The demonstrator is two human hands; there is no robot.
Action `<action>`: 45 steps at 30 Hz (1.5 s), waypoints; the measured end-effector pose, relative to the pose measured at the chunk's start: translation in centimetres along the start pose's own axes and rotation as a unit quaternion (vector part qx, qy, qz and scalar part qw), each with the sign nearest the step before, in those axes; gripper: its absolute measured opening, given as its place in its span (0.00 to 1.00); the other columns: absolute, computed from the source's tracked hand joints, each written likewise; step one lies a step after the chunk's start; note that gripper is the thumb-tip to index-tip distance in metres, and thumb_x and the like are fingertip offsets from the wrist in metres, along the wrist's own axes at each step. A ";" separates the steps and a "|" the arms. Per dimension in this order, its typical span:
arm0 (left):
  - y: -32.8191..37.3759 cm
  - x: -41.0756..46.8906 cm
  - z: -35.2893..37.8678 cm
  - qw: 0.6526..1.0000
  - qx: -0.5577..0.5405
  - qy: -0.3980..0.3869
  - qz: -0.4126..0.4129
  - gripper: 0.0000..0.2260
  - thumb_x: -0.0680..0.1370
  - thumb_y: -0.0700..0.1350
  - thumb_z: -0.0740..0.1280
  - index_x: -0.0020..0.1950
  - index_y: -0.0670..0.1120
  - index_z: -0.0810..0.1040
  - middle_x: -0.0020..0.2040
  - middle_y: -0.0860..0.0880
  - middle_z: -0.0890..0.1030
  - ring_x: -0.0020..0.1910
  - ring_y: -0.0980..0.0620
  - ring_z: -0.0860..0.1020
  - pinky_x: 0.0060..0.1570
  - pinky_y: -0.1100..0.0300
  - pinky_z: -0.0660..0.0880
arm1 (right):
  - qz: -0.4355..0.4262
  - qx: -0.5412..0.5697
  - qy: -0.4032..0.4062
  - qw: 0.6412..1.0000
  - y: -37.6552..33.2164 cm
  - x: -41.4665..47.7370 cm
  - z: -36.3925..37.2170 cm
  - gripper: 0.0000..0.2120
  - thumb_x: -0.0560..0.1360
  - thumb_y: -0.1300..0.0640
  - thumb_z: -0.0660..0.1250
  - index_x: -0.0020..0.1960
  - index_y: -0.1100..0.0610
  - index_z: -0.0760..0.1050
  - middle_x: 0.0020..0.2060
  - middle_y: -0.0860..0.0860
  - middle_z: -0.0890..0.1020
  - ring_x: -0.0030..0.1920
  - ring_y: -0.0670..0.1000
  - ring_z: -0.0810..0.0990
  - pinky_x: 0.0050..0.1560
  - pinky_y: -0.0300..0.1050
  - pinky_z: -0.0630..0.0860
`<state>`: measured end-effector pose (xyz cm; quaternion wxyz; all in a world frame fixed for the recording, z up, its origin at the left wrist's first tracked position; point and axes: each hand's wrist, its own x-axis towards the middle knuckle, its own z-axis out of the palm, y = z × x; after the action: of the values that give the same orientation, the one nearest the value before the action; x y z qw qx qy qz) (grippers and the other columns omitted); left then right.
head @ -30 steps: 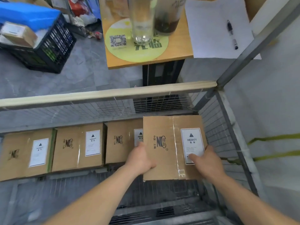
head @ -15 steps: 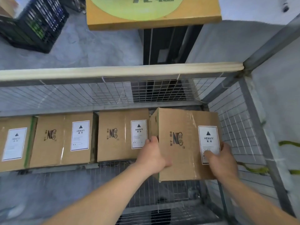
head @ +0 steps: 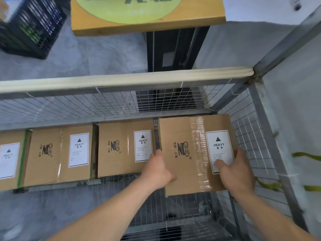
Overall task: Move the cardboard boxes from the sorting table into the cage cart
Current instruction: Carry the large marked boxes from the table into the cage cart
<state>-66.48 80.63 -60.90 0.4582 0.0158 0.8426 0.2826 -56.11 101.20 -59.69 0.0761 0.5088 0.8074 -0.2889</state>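
Mesh cage cart (head: 69, 108) | box (head: 184, 134) gripped | gry floor (head: 104, 54) | wood tbl (head: 147, 26) behind

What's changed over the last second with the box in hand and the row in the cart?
The held box has dropped and shifted right, clear of the neighbouring box whose label it partly covered, to the row's right end beside the side mesh of the cage cart. The left hand and right hand keep gripping its edges. The other boxes in the row stayed put.
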 end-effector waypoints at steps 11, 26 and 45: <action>-2.5 4.9 0.0 0.998 0.045 0.034 -0.029 0.28 0.74 0.43 0.77 0.68 0.42 0.66 0.62 0.44 0.75 0.59 0.44 0.77 0.56 0.57 0.75 | -0.017 -0.030 -0.100 0.994 0.0 3.3 5.9 0.44 0.68 0.50 0.75 0.77 0.52 0.56 0.64 0.54 0.76 0.60 0.59 0.78 0.57 0.57 0.79; -3.9 7.7 1.5 0.989 0.143 0.024 0.034 0.20 0.76 0.33 0.66 0.67 0.37 0.68 0.60 0.40 0.72 0.56 0.42 0.76 0.48 0.58 0.71 | -0.069 -0.087 -0.117 0.987 0.3 6.8 10.4 0.41 0.70 0.58 0.77 0.75 0.59 0.58 0.70 0.54 0.67 0.65 0.59 0.74 0.58 0.49 0.75; 3.3 -11.9 -10.8 0.943 0.282 0.015 0.174 0.31 0.79 0.55 0.68 0.78 0.45 0.64 0.76 0.46 0.66 0.72 0.47 0.68 0.70 0.54 0.68 | -0.130 -0.040 -0.135 0.981 -10.7 -14.2 -5.2 0.34 0.80 0.49 0.67 0.82 0.52 0.56 0.77 0.49 0.67 0.75 0.52 0.69 0.72 0.48 0.67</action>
<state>-68.76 75.05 -45.61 0.3658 0.2867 0.8787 0.1086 -57.80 89.66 -45.37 0.1663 0.3521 0.8599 -0.3301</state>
